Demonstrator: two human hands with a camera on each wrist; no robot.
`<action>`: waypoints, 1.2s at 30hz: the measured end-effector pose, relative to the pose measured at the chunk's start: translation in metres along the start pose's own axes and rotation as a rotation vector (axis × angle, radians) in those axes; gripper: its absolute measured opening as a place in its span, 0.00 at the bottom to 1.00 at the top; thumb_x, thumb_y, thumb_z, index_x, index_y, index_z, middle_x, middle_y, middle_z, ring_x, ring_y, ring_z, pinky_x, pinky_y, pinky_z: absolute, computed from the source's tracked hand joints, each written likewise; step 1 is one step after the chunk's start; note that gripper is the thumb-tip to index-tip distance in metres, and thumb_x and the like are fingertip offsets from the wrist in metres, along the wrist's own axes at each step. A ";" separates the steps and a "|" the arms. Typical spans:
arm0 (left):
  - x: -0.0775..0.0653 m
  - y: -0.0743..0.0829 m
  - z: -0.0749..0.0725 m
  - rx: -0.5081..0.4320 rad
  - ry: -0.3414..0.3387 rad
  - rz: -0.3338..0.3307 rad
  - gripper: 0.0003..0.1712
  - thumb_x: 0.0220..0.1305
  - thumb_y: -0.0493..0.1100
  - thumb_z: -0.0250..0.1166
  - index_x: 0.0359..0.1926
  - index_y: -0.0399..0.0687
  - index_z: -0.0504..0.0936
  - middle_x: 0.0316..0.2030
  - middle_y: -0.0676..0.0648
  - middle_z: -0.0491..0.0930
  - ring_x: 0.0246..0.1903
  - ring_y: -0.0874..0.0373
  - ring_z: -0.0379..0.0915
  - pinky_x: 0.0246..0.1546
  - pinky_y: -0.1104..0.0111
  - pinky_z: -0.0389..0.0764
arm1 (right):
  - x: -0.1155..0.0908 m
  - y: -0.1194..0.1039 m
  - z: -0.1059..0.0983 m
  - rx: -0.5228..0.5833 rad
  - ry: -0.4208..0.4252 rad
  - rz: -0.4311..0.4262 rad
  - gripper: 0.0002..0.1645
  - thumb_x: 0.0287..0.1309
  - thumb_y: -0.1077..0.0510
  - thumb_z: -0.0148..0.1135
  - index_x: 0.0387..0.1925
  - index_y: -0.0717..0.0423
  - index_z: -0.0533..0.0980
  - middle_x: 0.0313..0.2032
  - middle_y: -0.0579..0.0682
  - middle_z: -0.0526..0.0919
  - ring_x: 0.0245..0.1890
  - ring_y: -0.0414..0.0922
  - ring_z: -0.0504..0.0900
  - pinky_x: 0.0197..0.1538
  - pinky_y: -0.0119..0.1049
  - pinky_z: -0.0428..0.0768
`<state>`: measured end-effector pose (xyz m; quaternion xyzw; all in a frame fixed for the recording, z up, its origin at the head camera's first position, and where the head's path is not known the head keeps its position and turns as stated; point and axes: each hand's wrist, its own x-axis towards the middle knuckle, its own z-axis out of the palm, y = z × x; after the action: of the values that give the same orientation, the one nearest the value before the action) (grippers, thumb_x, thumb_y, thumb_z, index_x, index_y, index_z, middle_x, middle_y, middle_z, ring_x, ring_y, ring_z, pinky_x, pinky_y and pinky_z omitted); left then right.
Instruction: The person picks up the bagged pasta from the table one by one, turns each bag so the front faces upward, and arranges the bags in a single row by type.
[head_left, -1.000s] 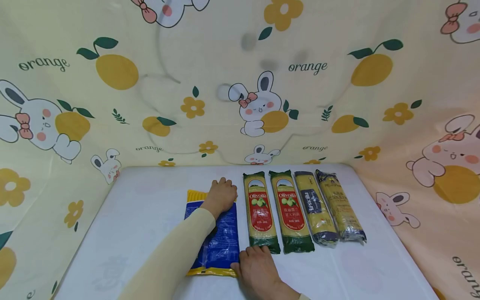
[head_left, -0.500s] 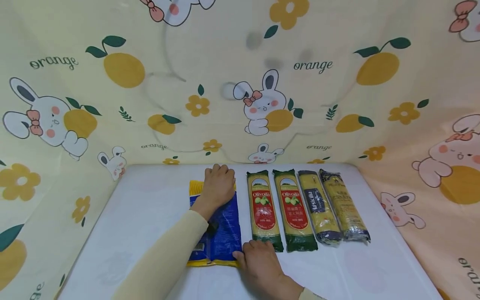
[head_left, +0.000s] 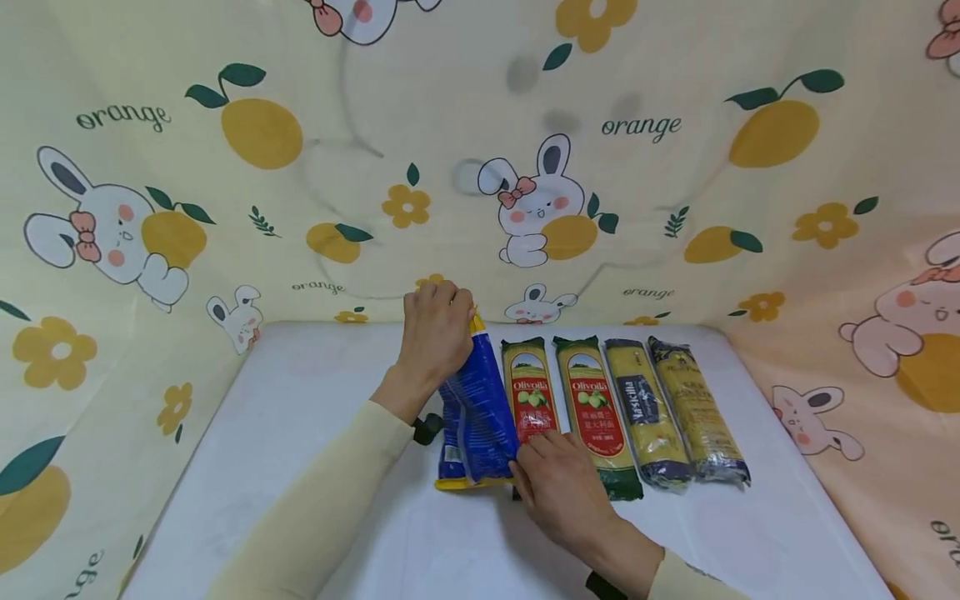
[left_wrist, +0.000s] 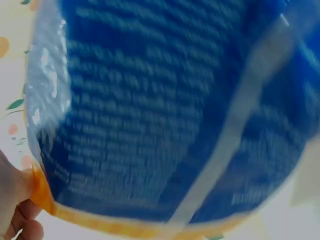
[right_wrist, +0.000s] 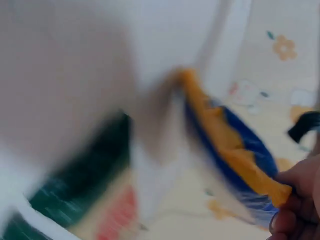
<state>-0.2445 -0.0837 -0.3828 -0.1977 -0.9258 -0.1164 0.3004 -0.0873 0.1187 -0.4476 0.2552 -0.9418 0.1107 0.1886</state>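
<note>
A blue plastic bag with yellow ends [head_left: 480, 421] is raised and tilted between both hands, its printed back facing the head camera. My left hand [head_left: 437, 329] grips its upper yellow end; in the left wrist view the thumb and fingers [left_wrist: 17, 192] pinch a yellow corner. My right hand [head_left: 564, 482] pinches the lower right corner, and its fingers [right_wrist: 295, 207] show on the yellow edge in the right wrist view. The bag and right hand partly hide the leftmost green-and-gold spaghetti pack [head_left: 528, 375]. What is inside the bag is hidden.
Right of the bag lie a second green-and-gold spaghetti pack [head_left: 592, 400], a pasta pack with a dark blue label [head_left: 643, 417] and a gold pasta pack [head_left: 697, 412], side by side on the white table [head_left: 300, 400]. A printed curtain [head_left: 420, 125] surrounds the table's back and sides.
The blue bag, earlier flat on the table, has been lifted, tilted and shifted right towards the packs. Both hands have moved with it, away from the person. The head view has shifted slightly.
</note>
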 end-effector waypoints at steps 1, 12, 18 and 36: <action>0.002 0.001 -0.003 0.002 -0.002 0.002 0.14 0.82 0.43 0.54 0.45 0.40 0.83 0.42 0.41 0.81 0.42 0.44 0.70 0.43 0.52 0.71 | 0.001 0.000 -0.007 -0.009 0.009 -0.023 0.16 0.62 0.54 0.75 0.23 0.44 0.76 0.25 0.38 0.77 0.34 0.42 0.74 0.44 0.39 0.69; -0.011 -0.021 0.013 0.104 -0.072 0.027 0.04 0.68 0.30 0.60 0.38 0.40 0.80 0.39 0.41 0.79 0.47 0.41 0.75 0.43 0.50 0.75 | 0.015 -0.017 -0.017 -0.072 0.064 -0.147 0.14 0.59 0.52 0.77 0.26 0.46 0.77 0.26 0.40 0.79 0.33 0.43 0.74 0.46 0.40 0.74; -0.017 -0.027 0.020 0.114 -0.122 0.016 0.05 0.72 0.35 0.58 0.39 0.40 0.80 0.41 0.41 0.80 0.47 0.42 0.73 0.43 0.52 0.73 | 0.017 -0.022 -0.014 -0.044 0.059 -0.155 0.14 0.61 0.52 0.76 0.27 0.45 0.76 0.26 0.40 0.77 0.32 0.42 0.71 0.44 0.38 0.69; -0.021 -0.008 0.025 0.082 -0.316 -0.106 0.26 0.78 0.63 0.58 0.41 0.46 0.86 0.38 0.46 0.84 0.44 0.47 0.74 0.47 0.54 0.76 | 0.009 -0.029 -0.009 -0.044 0.043 -0.179 0.12 0.60 0.51 0.76 0.30 0.44 0.78 0.29 0.40 0.80 0.33 0.40 0.75 0.44 0.38 0.73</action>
<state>-0.2454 -0.0882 -0.4161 -0.1518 -0.9746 -0.0617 0.1525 -0.0769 0.0931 -0.4325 0.3315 -0.9132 0.0782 0.2236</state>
